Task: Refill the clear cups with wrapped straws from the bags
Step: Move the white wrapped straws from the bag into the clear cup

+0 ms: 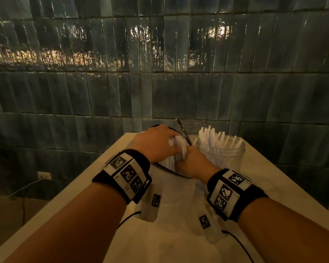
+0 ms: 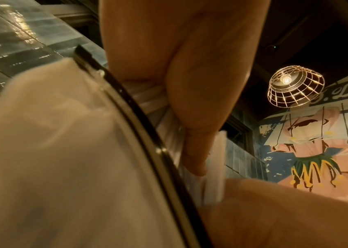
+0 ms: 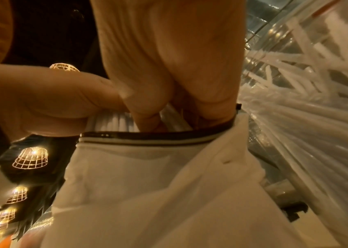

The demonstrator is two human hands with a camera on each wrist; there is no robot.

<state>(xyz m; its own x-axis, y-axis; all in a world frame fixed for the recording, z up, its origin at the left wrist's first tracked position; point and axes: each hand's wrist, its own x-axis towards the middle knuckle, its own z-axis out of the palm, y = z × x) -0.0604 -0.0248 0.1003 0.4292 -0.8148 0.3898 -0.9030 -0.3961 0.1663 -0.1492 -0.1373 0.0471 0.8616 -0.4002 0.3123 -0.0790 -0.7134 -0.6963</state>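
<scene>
Tabletop bag mouth hides both hands' fingertips among wrapped straws.

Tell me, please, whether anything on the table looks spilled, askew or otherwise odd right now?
Nothing stands out. The clear cup stands upright on the table, its wrapped straws fanned loosely inside. Both the left hand and right hand grip a bundle of straws at the zip bag mouth; none appear scattered.

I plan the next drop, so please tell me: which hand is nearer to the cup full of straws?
Right. The right hand is just beside the cup; the left hand is farther left, across the bag mouth.
</scene>
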